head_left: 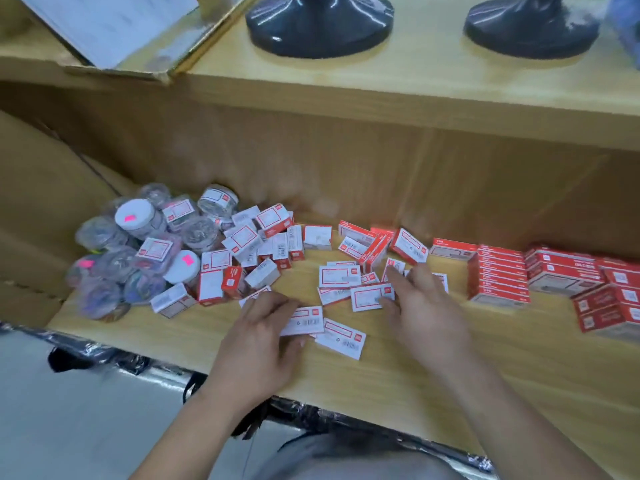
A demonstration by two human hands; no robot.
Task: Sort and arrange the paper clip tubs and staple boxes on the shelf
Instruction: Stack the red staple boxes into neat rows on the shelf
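Pale woodgrain shelf (381,393), left hand (259,337) seemingly pinching flat cardboard staple box (306,320), right hand (426,313) splayed, released.

A single head-worn camera looks forward and steeply down from above and behind the left hand (263,341) and right hand (426,313), near enough that both forearms enter from the bottom edge. It faces the shelf (381,393) and its back wall, centred near the staple box (304,320) at the left fingertips. Far beyond the hands, the wide lens seems to bend the edges.
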